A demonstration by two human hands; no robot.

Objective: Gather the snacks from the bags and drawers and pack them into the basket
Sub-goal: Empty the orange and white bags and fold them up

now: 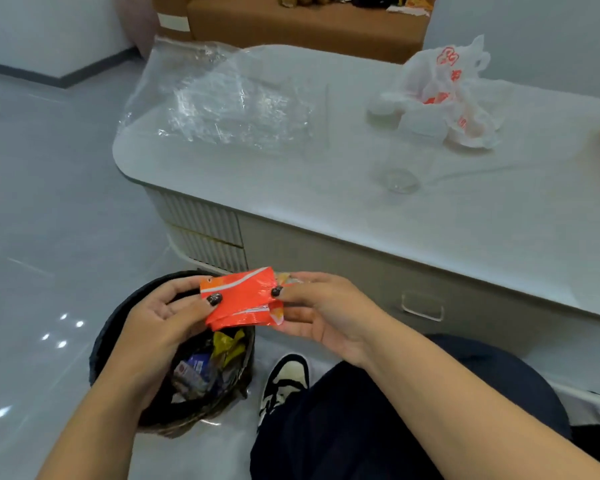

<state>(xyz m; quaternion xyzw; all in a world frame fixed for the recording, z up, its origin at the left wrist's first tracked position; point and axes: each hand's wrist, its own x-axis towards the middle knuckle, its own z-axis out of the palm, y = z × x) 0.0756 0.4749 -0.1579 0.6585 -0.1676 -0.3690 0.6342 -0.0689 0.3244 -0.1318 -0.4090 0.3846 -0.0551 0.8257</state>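
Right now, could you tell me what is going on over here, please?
A person holds an orange packet in both hands, the left hand and right hand each pinching a side of it, just above a dark basket on the floor. The basket already holds a few wrapped snacks. On the table beside it lie a clear bag and a white bag. The drawer in front is closed.

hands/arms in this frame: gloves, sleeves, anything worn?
No gloves and no sleeves in view: both forearms are bare. The thumbnails of the left hand and right hand carry dark, glittery polish. No rings, watch or bracelets show.
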